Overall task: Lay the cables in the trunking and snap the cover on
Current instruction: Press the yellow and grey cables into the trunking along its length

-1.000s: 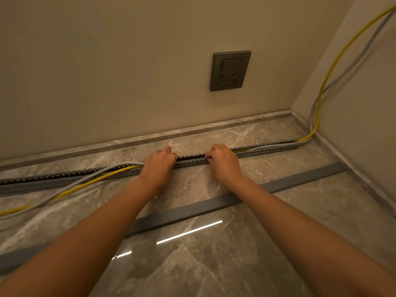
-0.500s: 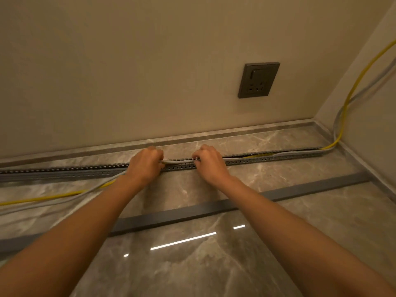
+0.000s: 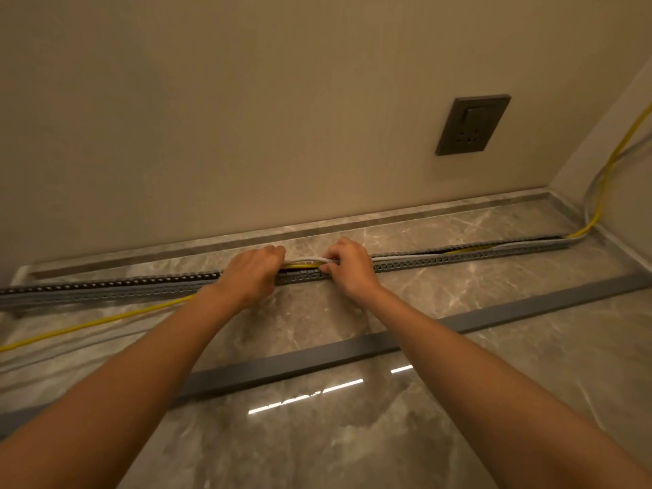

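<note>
Nearest me, my two bare forearms reach out over the polished marble floor. Just past them the grey cover lies loose on the floor, a long strip running from near left to far right, apart from the trunking.

Beyond that, my left hand and right hand sit side by side on the slotted grey trunking, which runs along the floor near the foot of the wall. Both hands are curled over the cables: my right fingers pinch the grey cable, and the yellow cable shows just under it between the hands. My left fingers are folded down on the same pair, though the hand hides the contact itself.

To the right of my hands both cables lie in the channel as far as the corner, then climb the side wall. To the left they come out of the trunking and trail loose across the floor.

Farther off, a dark socket sits on the far wall.
</note>
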Demonstrator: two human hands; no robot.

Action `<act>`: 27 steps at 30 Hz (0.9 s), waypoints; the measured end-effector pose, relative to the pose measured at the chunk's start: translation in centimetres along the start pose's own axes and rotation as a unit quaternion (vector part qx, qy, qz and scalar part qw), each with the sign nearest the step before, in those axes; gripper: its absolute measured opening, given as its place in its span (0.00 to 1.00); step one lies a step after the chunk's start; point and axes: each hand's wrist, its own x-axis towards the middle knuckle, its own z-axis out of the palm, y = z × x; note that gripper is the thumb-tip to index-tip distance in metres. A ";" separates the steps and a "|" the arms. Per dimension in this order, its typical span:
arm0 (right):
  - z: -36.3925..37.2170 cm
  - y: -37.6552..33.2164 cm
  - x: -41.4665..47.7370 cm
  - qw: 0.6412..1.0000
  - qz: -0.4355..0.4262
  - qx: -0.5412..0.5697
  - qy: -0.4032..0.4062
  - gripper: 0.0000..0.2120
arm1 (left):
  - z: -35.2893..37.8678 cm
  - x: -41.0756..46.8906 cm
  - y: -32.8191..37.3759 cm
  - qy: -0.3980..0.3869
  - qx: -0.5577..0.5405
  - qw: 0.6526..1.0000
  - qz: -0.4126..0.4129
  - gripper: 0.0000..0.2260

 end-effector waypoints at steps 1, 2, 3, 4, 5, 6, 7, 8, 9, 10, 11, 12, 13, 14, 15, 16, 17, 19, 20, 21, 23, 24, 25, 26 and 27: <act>0.1 -0.1 0.0 1.000 0.005 0.010 0.003 0.06 | -0.2 0.1 -0.1 0.008 -0.001 1.000 0.005 0.09; 0.1 -0.1 0.0 1.000 0.009 0.018 0.006 0.06 | -0.4 0.3 -0.3 0.015 0.000 1.000 0.011 0.09; 0.2 -0.2 0.0 1.000 0.013 0.025 0.009 0.06 | -0.6 0.5 -0.5 0.021 0.006 1.000 0.017 0.10; 0.2 -0.3 0.0 0.999 0.017 0.032 0.012 0.06 | -0.7 0.7 -0.7 0.028 0.011 0.999 0.020 0.11; 0.3 -0.2 0.0 0.999 0.022 0.040 0.015 0.07 | -0.7 0.8 -0.9 0.034 0.015 0.999 0.021 0.12; 0.3 -0.2 0.0 0.998 0.027 0.047 0.016 0.07 | -0.7 1.0 -0.9 0.041 0.020 0.999 0.022 0.12; 0.3 -0.1 0.0 0.998 0.031 0.052 0.016 0.07 | -0.5 1.1 -0.9 0.045 0.029 0.998 0.026 0.12; 0.4 0.0 -0.1 0.998 0.033 0.055 0.014 0.07 | -0.3 1.1 -0.9 0.047 0.040 0.998 0.030 0.12; 0.5 0.1 0.0 0.998 0.036 0.057 0.013 0.07 | -0.1 1.1 -0.9 0.047 0.044 0.997 0.032 0.11; 0.6 0.1 0.0 0.998 0.038 0.057 0.014 0.07 | 0.2 1.0 -1.0 0.049 0.041 0.997 0.033 0.10; 0.7 0.2 0.0 0.997 0.042 0.058 0.017 0.07 | 0.5 0.9 -1.0 0.056 0.032 0.997 0.034 0.10; 0.7 0.2 -0.1 0.997 0.047 0.063 0.021 0.07 | 0.7 0.8 -1.1 0.067 0.021 0.997 0.034 0.09; 0.8 0.3 -0.1 0.996 0.052 0.070 0.026 0.06 | 0.9 0.6 -1.2 0.080 0.011 0.996 0.034 0.09; 0.7 0.4 -0.1 0.995 0.055 0.076 0.029 0.06 | 1.1 0.6 -1.3 0.090 0.004 0.995 0.034 0.09; 0.7 0.5 -0.2 0.995 0.054 0.075 0.030 0.05 | 1.2 0.5 -1.2 0.097 0.002 0.995 0.034 0.09; 0.6 0.6 -0.1 0.996 0.050 0.069 0.031 0.05 | 1.2 0.5 -1.2 0.103 0.001 0.994 0.034 0.09; 0.5 0.7 -0.1 0.996 0.047 0.063 0.030 0.05 | 1.1 0.4 -1.1 0.107 0.002 0.994 0.035 0.09; 0.2 0.9 0.1 0.997 0.042 0.058 0.024 0.05 | 1.0 0.4 -0.9 0.105 0.010 0.993 0.044 0.08; 0.1 0.9 0.1 0.997 0.040 0.057 0.017 0.05 | 1.0 0.4 -0.8 0.098 0.016 0.994 0.050 0.08; -0.1 1.0 0.2 0.998 0.035 0.053 0.006 0.05 | 1.0 0.4 -0.9 0.090 0.018 0.994 0.054 0.08; -0.3 1.1 0.3 0.999 0.020 0.036 -0.019 0.06 | 1.0 0.3 -1.1 0.071 0.013 0.996 0.056 0.09; -0.3 1.1 0.4 0.999 0.015 0.029 -0.027 0.07 | 1.1 0.4 -1.2 0.066 0.011 0.996 0.056 0.10; -0.3 1.2 0.4 0.999 0.013 0.025 -0.032 0.07 | 1.2 0.4 -1.2 0.064 0.011 0.996 0.054 0.11; -0.3 1.2 0.5 0.999 0.010 0.021 -0.033 0.07 | 1.2 0.4 -1.2 0.064 0.013 0.997 0.050 0.11; -0.3 1.3 0.5 0.999 0.009 0.017 -0.032 0.07 | 1.3 0.4 -1.0 0.064 0.014 0.997 0.044 0.10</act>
